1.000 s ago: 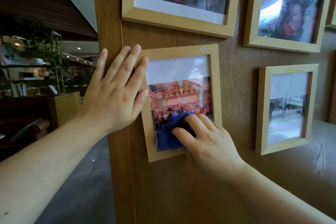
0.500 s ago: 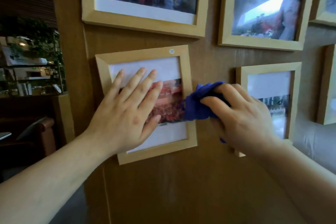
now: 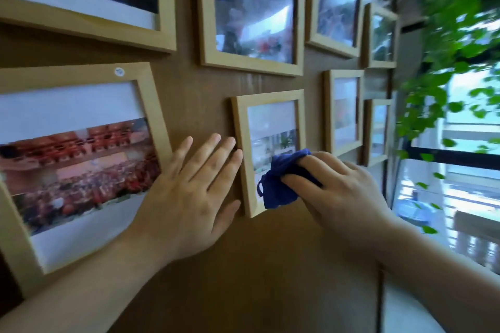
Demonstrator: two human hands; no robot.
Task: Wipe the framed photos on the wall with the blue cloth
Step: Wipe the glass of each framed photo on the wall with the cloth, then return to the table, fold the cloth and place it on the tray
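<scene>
A small light-wood framed photo (image 3: pixel 266 119) hangs at the middle of the brown wall. My right hand (image 3: pixel 338 189) presses a bunched blue cloth (image 3: pixel 278 184) against the lower part of its glass. My left hand (image 3: pixel 194 197) lies flat on the wall, fingers spread, fingertips touching that frame's left edge. A larger framed photo (image 3: pixel 73 159) of a red hall with a crowd hangs to the left, with a small round sticker on its top rail.
Several more wooden frames hang above and to the right, such as a dark photo (image 3: pixel 254 16) and a narrow frame (image 3: pixel 345 111). Green trailing leaves (image 3: pixel 454 43) hang at the wall's right end, beside a window with a black rail (image 3: pixel 454 154).
Both hands moved right from the red-hall frame to the smaller frame. The cloth went from the first frame's glass, past its right edge, onto the second frame. My view swung right.
</scene>
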